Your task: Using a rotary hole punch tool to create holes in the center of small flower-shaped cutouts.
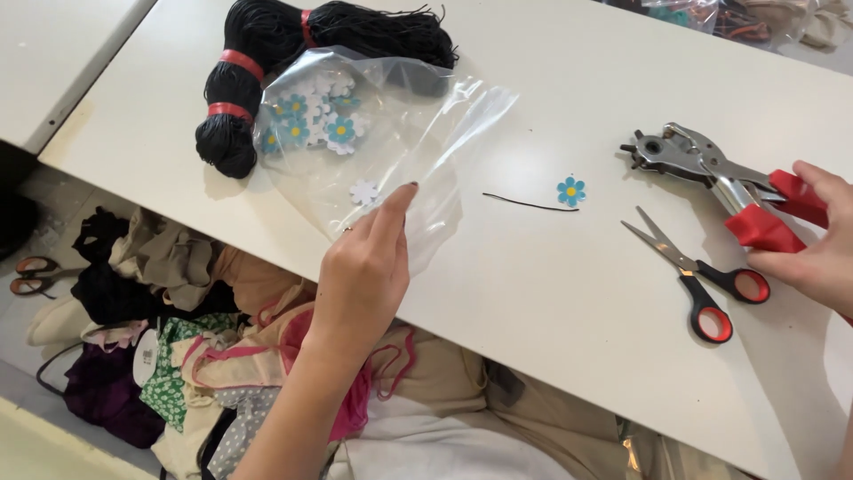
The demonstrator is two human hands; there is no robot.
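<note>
My left hand (364,267) pinched the clear plastic bag (391,133) of blue and white felt flowers at the white bench's (551,293) nine o'clock side. My right hand (813,244), at three o'clock, had its grip closed around the red handles of the steel punch pliers (711,173), above the black-and-red scissors (697,280).

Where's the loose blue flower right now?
In the head view, the loose blue flower lies on the white table, right of centre, at the end of a short black cord piece, left of the hole punch pliers and above the scissors.
</note>
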